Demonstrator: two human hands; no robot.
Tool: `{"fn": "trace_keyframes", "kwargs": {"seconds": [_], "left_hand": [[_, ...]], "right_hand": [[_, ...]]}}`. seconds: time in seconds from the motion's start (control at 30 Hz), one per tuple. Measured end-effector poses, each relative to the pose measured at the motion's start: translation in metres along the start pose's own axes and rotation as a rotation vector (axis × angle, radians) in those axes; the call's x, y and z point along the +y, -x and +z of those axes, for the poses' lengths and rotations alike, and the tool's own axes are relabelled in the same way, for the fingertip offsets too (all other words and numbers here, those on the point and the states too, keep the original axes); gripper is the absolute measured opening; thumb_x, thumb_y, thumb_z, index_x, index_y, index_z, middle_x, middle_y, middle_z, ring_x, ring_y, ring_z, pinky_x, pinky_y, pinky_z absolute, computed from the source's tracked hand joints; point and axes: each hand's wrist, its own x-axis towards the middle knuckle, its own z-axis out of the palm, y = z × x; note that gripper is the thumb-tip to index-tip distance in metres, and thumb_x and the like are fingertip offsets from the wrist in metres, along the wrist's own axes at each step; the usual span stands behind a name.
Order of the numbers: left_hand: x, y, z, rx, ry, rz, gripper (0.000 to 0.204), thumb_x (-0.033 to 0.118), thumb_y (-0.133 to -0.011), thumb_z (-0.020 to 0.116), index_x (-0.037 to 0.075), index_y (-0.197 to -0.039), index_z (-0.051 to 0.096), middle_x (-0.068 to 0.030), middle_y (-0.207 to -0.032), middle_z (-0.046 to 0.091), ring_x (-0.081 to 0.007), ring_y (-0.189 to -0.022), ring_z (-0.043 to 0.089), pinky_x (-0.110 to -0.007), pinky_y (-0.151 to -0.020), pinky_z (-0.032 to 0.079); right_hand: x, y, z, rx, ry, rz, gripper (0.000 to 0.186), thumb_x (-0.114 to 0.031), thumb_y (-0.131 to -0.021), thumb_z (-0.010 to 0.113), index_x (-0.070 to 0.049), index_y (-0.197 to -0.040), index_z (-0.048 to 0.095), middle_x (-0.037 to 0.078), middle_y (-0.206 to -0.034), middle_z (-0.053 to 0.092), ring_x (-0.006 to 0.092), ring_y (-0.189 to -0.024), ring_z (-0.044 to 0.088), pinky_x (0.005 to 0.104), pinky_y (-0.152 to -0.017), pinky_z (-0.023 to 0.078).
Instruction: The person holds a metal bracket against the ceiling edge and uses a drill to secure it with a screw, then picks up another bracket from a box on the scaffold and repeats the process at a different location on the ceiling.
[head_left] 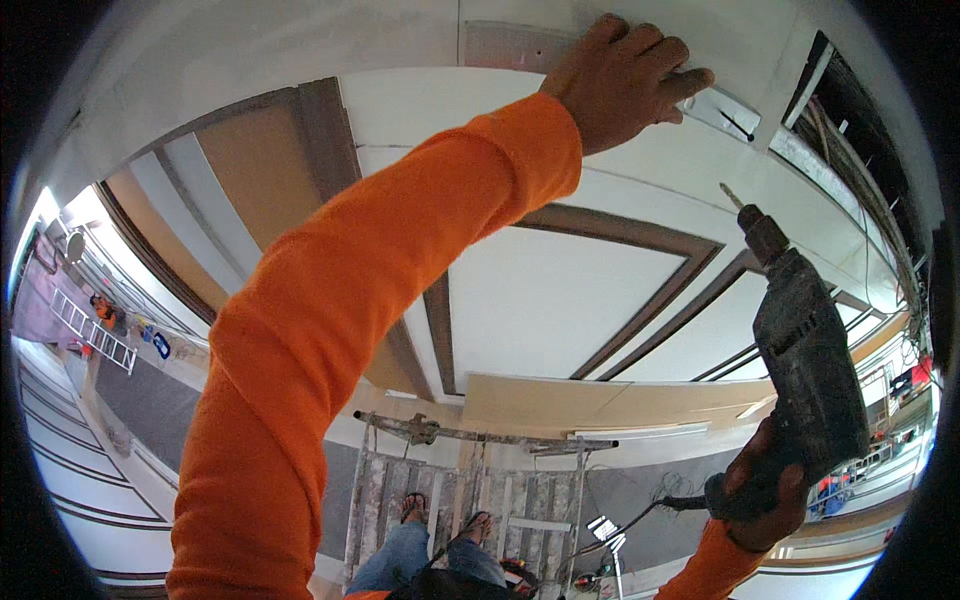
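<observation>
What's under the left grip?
A grey strip shows left of the left grip, a shinier piece right of it; what lies directly beneath, and whether the two join, is covered.

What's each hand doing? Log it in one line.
left hand: over pale strip on white surface | right hand: gripping dark drill, bit fitted | feet: on scaffold platform
</observation>
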Motion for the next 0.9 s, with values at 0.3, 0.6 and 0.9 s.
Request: {"fn": "trace_keyframes", "kwargs": {"seconds": [0.3,0.6,0.9], "left_hand": [[-0.01,-0.001,0.0,0.033,0.084,0.108,0.05,0.043,-0.089,0.065,0.016,-0.13,0.058,-0.0043,-0.118,0.06,-0.0228,-0.106,0.058,-0.042,-0.09,0.047],[-0.01,0.003,-0.003,-0.003,0.087,0.118,0.045,0.044,-0.092,0.059,0.015,-0.127,0.058,-0.0039,-0.122,0.058,-0.0226,-0.111,0.054,-0.043,-0.088,0.044],[-0.004,-0.009,0.012,0.048,0.146,0.086,0.048,0.049,-0.087,0.062,0.017,-0.124,0.06,-0.0045,-0.12,0.061,-0.0252,-0.112,0.057,-0.047,-0.091,0.044]], "right_hand": [[0.0,-0.003,-0.021,0.106,-0.278,0.02,0.059,-0.008,-0.094,0.056,-0.004,-0.149,0.034,0.025,-0.148,0.039,0.0372,-0.129,0.051,0.0434,-0.082,0.063],[-0.002,-0.016,-0.007,0.148,-0.318,0.038,0.056,-0.016,-0.097,0.053,0.001,-0.146,0.032,0.025,-0.137,0.053,0.0306,-0.074,0.069,0.0402,-0.057,0.061],[0.003,0.007,-0.021,0.284,-0.441,0.097,0.054,-0.011,-0.096,0.051,0.001,-0.145,0.033,0.027,-0.13,0.055,0.0337,-0.087,0.07,0.0421,-0.064,0.063]]}}
